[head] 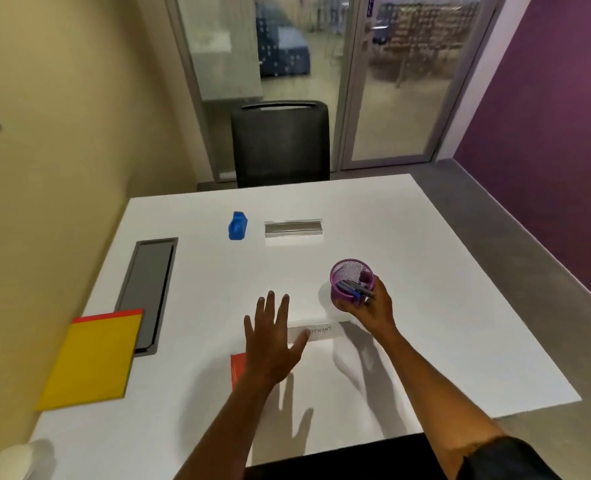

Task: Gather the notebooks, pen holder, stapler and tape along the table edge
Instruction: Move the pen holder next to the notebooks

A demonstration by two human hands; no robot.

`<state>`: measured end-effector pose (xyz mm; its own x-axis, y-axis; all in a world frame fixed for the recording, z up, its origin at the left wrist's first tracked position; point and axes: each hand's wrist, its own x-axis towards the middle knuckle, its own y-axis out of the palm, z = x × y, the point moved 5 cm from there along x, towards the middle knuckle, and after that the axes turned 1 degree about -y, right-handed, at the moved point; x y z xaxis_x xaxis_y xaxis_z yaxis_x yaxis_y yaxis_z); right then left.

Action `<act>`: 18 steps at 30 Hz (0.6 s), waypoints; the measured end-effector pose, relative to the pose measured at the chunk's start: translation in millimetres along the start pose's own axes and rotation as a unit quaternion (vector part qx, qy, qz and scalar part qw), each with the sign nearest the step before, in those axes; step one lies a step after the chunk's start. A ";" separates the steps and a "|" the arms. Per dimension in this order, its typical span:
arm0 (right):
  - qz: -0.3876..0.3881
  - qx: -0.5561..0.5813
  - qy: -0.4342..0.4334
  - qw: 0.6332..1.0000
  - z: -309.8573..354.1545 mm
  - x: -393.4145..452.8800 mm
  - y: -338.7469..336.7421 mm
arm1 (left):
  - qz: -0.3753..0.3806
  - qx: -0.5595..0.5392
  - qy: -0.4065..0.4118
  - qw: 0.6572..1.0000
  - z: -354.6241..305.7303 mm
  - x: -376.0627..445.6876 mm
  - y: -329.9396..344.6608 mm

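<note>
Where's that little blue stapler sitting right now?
In the head view, the blue stapler sits on the far part of the white table, left of centre, just left of a silvery slot and in front of the black chair.

purple mesh pen holder (pixel 351 280), blue stapler (pixel 237 226) — yellow notebook (pixel 95 358)

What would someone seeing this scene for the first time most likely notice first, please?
Probably the purple mesh pen holder, held in the right hand near the table's middle right, beside the open left hand. Next, the yellow notebook on a red one at the left edge, and the blue stapler farther back.
</note>
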<state>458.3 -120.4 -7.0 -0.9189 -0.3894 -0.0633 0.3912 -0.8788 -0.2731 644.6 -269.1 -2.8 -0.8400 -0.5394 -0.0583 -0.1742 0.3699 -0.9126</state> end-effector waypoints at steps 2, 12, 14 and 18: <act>0.002 0.024 0.006 1.000 19.1 -15.1 22.5 | 0.001 0.007 -0.008 1.000 27.8 -11.1 -19.6; 0.032 -0.016 -0.029 0.999 81.7 -126.6 173.3 | -0.006 0.043 -0.061 0.997 197.5 -86.4 -116.5; 0.044 -0.017 -0.033 0.998 86.2 -140.4 202.3 | -0.004 0.051 -0.092 0.994 229.3 -101.5 -129.3; 0.069 -0.020 -0.041 0.997 97.9 -155.1 251.6 | -0.007 0.035 -0.134 0.990 283.7 -130.0 -142.1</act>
<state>704.2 -308.1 28.1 -0.8489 -0.5279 -0.0255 0.5094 -0.8043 -0.3059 924.4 -466.2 19.6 -0.6699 -0.7288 -0.1416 -0.1409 0.3121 -0.9395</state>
